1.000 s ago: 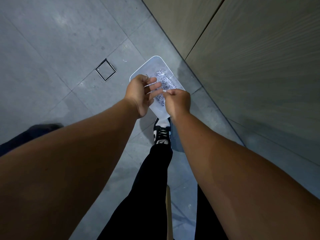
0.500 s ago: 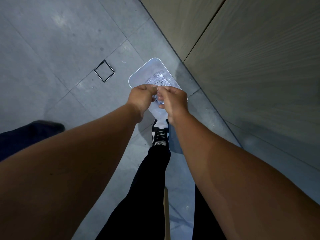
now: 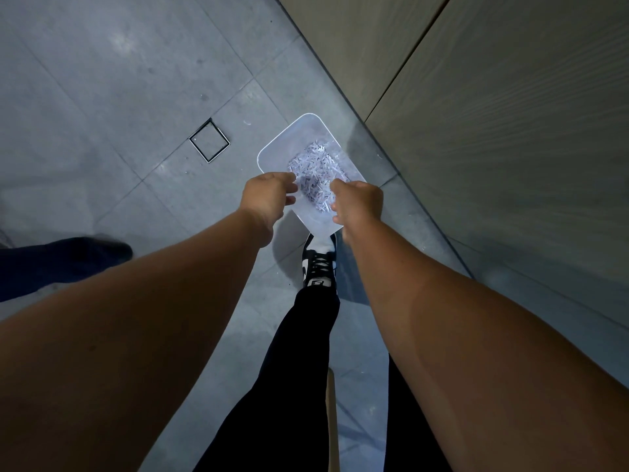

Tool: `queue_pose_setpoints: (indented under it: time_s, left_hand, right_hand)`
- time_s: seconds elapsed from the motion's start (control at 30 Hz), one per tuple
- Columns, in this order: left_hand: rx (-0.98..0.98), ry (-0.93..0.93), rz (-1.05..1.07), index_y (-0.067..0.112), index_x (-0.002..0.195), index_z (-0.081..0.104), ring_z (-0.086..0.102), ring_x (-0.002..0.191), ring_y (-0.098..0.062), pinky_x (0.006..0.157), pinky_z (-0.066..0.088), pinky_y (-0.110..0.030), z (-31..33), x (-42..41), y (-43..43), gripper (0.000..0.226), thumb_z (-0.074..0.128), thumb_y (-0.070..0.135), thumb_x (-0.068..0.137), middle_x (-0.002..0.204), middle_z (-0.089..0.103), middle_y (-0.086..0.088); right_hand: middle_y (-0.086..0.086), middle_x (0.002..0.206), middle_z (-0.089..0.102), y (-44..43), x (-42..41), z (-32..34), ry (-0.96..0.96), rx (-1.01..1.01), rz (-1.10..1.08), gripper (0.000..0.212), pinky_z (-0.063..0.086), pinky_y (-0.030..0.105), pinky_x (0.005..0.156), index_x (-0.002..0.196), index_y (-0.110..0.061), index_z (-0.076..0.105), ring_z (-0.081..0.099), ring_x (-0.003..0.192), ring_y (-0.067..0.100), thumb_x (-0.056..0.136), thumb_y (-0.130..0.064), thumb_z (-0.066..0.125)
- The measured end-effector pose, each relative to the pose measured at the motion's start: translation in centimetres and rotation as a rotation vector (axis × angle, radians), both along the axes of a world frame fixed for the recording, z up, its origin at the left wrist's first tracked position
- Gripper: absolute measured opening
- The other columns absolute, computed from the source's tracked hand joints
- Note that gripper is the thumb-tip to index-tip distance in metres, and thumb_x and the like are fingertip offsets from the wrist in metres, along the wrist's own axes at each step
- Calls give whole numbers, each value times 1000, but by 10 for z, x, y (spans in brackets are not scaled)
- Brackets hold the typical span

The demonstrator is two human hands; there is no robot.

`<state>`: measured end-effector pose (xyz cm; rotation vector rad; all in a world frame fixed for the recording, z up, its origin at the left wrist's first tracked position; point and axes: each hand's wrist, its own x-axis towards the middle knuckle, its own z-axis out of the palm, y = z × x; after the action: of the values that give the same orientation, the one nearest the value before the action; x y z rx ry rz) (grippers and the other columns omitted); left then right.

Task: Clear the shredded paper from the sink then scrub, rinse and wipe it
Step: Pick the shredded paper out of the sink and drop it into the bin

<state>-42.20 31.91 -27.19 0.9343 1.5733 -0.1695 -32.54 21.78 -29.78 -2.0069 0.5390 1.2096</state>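
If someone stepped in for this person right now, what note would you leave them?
Left hand: loosely curled above the bin, nothing seen in it.
Right hand: seen from behind, grip unclear.
Shredded paper lies in the white bin on the floor. The sink is not in view.
Done: some paper binned.
Left: check the sink for more, then scrub, rinse, wipe.

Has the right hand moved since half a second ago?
Yes. Against the white plastic bin on the floor, the right hand has shifted right, off the left hand, to the bin's right rim.
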Motion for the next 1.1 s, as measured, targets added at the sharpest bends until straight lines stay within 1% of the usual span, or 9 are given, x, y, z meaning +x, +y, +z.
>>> queue_pose_setpoints:
  time_s: [0.13,0.2,0.33,0.47,0.57,0.7,0.83,1.0,1.1]
  left_hand:
    - [14,-3,-10,17,108,72,69,89,-19,72,48,-29,0,-2,1,17,64,25,96,108,75,-3]
    - [38,-18,-30,17,102,73,67,86,-19,67,48,-25,-2,-2,0,11,67,24,95,104,75,-4]
    - [153,-45,-156,15,85,71,60,69,-11,63,47,-20,-4,-5,-4,7,77,13,88,77,66,1]
    - [238,-34,-227,18,73,68,60,60,-3,69,50,-22,-9,-8,-6,20,84,8,81,67,65,6]
    - [237,-60,-237,14,76,74,59,56,3,66,48,-19,-9,-8,-7,13,86,9,79,66,68,8]
    - [216,-81,-244,14,81,79,60,62,-6,65,49,-22,-10,-9,-9,5,83,10,83,72,72,4]
    - [180,-116,-220,15,85,79,61,69,-12,66,52,-19,-8,-8,-10,10,75,7,90,77,74,1]
    - [175,-117,-193,12,98,76,60,69,-13,61,50,-12,-5,-5,-11,11,69,4,94,79,70,0]
    - [171,-92,-193,8,109,73,60,72,-13,55,47,-10,-2,-3,-11,16,66,5,96,81,66,0]
  right_hand:
    - [6,111,72,-4,-1,-3,211,28,-63,26,55,33,59,113,-18,73,68,92,24,96,-15,53]
    - [7,121,70,-6,-2,-1,245,49,-89,33,60,38,67,124,-18,69,69,103,27,99,-15,48]
    - [3,111,75,-12,-4,3,187,110,-65,35,60,41,87,130,-18,66,72,100,20,98,-7,55]
    - [3,104,77,-16,-4,3,179,126,-84,30,60,38,85,119,-17,69,75,90,17,91,-7,70]
    - [1,89,78,-16,-3,3,156,111,-59,8,59,37,82,93,-18,72,76,89,18,87,-15,77]
    - [2,90,77,-13,-3,0,117,94,-46,11,60,36,78,80,-21,70,73,88,16,90,-24,73]
    - [-4,120,71,-10,-5,-2,188,168,-48,19,60,33,75,103,-28,76,65,111,15,97,-20,60]
    - [-2,128,68,-10,-2,4,317,262,-158,34,58,44,92,132,-21,63,65,113,20,101,-32,55]
    - [0,129,69,-13,1,9,379,317,-228,40,56,47,96,136,-19,61,67,112,22,101,-39,53]
